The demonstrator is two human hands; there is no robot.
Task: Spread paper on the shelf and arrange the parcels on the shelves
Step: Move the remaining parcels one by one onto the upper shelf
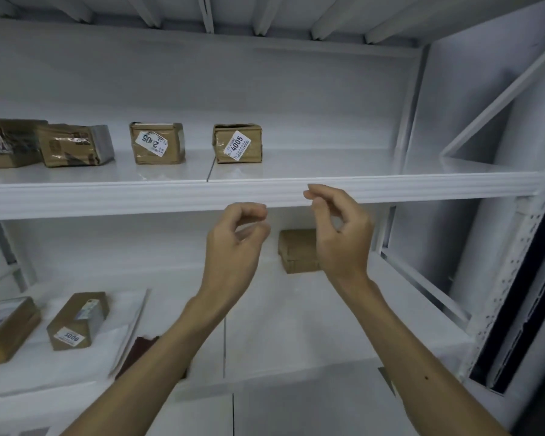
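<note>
Parcels are sitting on two levels of the white rack, seven brown cardboard ones in all. Four are lining the upper shelf (328, 171) in a row, all on its left half. The far-left parcel (0, 143) is being cut off by the frame edge. The second parcel (73, 145) is lying with its long axis across the shelf. The "2 05" parcel (157, 143) and the "4005" parcel (237, 143) are each turning a labelled face towards me, both labels tilted. Three more are resting on the lower shelf (296, 325). The "9005" parcel (77, 320) is lying with its long axis running from front-left to back-right, its label at the near end reading upside down. The left-edge parcel (4, 328) is lying just beside it. Both are sitting on the one white paper sheet (123, 322), which is covering the left part of that shelf, its right edge slanting. The back parcel (296, 250) is sitting well apart, deep on the shelf and partly behind my right hand.

I am holding both arms up in front of the upper shelf's front lip. My left hand (233, 247) is empty, its fingers curling loosely towards the thumb. My right hand (340, 234) is grasping nothing either, fingers loosely bent and fingertips pointing left. The two hands are staying near each other without touching.

A dark reddish-brown piece (142, 349) is showing beside the paper's right edge, half hidden by my left forearm.
</note>
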